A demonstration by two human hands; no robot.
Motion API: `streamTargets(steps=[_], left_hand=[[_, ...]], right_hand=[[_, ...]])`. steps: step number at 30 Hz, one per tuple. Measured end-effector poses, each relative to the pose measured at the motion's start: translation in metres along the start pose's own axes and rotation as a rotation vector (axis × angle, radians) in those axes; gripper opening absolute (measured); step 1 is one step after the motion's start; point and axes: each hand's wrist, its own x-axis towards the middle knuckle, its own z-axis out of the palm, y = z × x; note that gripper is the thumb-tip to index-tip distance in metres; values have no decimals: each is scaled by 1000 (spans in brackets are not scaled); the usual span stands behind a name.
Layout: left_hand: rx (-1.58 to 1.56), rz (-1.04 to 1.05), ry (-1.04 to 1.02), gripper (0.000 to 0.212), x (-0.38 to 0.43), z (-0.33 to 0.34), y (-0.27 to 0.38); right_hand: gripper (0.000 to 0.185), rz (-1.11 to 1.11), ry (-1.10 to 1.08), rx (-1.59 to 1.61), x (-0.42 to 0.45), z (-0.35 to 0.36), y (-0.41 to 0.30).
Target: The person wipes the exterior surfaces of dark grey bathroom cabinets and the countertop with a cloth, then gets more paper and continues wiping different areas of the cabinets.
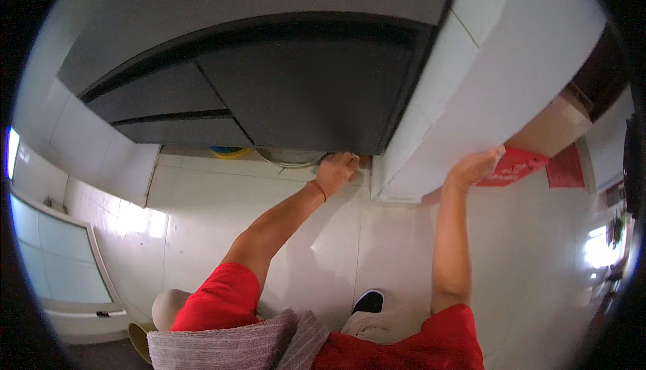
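My left hand [339, 172] reaches down to the bottom edge of a dark grey cabinet door [313, 92], its fingers bent around something dark that is mostly hidden. Beside it, the pale rim of a round basin [292, 164] shows under the cabinet. Farther left, a yellow round rim [232, 154] with blue inside pokes out. My right hand [477, 167] rests against the far side of a white wall end [444, 132], near a red box [515, 168]; its fingertips are partly hidden. A grey towel [222, 345] hangs in front of my chest.
A cardboard box [555, 122] sits above the red one at right. Light floor tiles [227, 198] spread beneath me. A white-framed glass panel [65, 254] and part of a round bin [139, 339] are at left. My dark shoe [368, 302] shows on the floor.
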Motion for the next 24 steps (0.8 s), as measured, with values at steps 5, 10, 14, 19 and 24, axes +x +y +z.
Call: streamTargets(steps=[5, 10, 14, 19, 24], left_hand=[[-291, -218, -7, 16, 24, -102, 18], [-13, -292, 944, 24, 28, -170, -71], [12, -361, 1215, 25, 14, -219, -128], [259, -396, 1186, 25, 44, -223, -125], [68, -206, 1086, 27, 77, -179, -78]], right_hand=[[58, 156, 101, 329, 1, -2, -25], [62, 462, 66, 678, -2, -9, -50], [56, 312, 41, 316, 6, -9, -27], [45, 283, 113, 311, 9, -4, -24], [44, 321, 126, 423, 7, 1, -30]])
